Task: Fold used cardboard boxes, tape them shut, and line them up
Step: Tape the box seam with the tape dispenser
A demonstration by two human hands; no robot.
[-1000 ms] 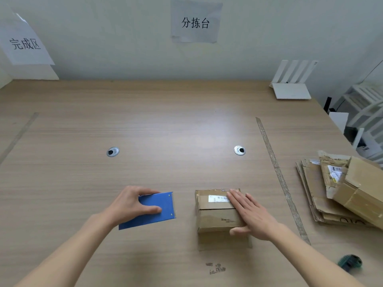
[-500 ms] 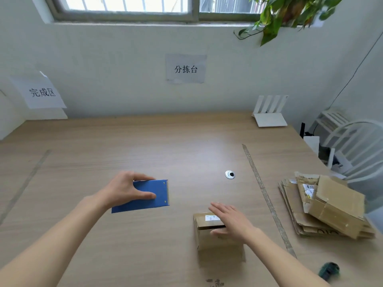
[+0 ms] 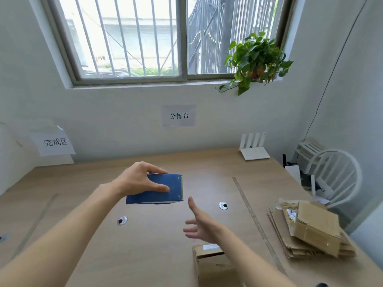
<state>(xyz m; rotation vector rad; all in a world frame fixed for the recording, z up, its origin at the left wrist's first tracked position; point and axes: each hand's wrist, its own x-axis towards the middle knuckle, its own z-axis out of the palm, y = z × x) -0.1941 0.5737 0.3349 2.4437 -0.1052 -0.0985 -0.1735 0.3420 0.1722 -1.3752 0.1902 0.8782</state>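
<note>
Left hand (image 3: 136,179) is gripping blue dispenser (image 3: 157,189) above the surface (image 3: 157,241); right hand (image 3: 202,224) is hovering, fingers spread. One box (image 3: 211,259) folded, taping unclear; flat stack (image 3: 306,230) is waiting at right.

the small cardboard box (image 3: 209,264) is partly covered by the right forearm, its lower part cut by the bottom edge; a dark object (image 3: 321,285) at that edge is too cropped to identify; the blue tool (image 3: 157,189)'s underside is hidden

A small box (image 3: 211,259) sat low centre on the table (image 3: 157,245); flattened cardboard (image 3: 306,230) lay stacked at lower right, a router (image 3: 253,149) at the table's far edge.
</note>
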